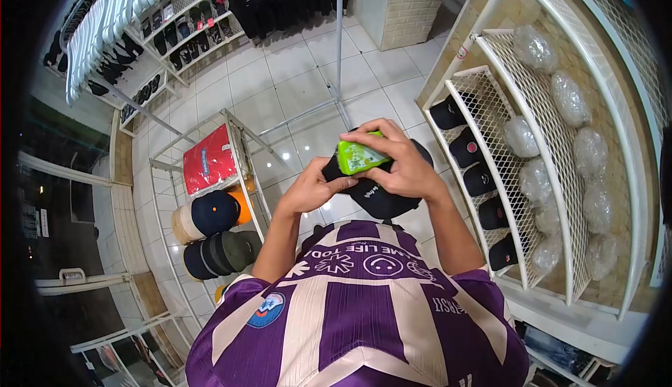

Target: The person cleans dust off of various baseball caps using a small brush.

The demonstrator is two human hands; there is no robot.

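A black cap [383,201] with small lettering is held in front of my chest. My left hand [311,185] grips the cap's edge on the left side, thumb on top and fingers mostly hidden beneath. In my right hand [400,159] is a bright green object [360,156] with a pale, speckled face, fingers curled over its top and thumb below. The green object rests against or just above the cap; whether they touch is hard to tell. The right hand also covers part of the cap.
White mesh shelves [511,170] on the right hold black caps and plastic-wrapped bundles [535,47]. On the left, a metal rack [168,212] bears a red packet [208,159] and stacked caps [217,210]. White hangers [119,16] hang at upper left.
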